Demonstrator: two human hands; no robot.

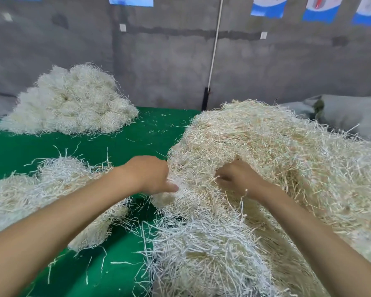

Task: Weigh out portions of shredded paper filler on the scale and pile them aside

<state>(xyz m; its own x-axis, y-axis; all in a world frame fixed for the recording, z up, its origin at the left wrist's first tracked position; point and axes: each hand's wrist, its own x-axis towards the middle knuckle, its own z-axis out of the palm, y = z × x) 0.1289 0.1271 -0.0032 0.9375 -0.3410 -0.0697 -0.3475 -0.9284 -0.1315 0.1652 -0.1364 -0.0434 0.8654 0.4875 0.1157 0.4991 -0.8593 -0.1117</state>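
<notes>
Two bare forearms reach in from the bottom edge over a green table (120,264) littered with loose strands. Nearest the camera, a tangle of pale shredded paper spills across the lower centre, the foot of the big heap (276,159) that fills the right half of the view and rises toward the back.

The left hand (152,174) presses into the heap's left flank, thumb pointing right along a white clump, the other fingers buried in the strands so that their spread cannot be told. The right hand (238,176) sits just beside it, knuckles up, fingers curled down into the shreds and closed on a tuft of them. The two hands lie near each other but apart, with paper between them.

Under the left forearm a lower pile (41,189) of the same filler spreads across the table's left side, touching the near edge of the view. A strip of bare green separates it from the heap.

Farther back on the left, well apart from both, a third, whiter mound (73,101) stands against a grey wall (169,67). A white cord (214,46) runs down the wall to a dark post behind the heap. A grey sack (349,112) lies at far right, and blue-and-white posters (268,7) hang along the top. No scale shows in view.
</notes>
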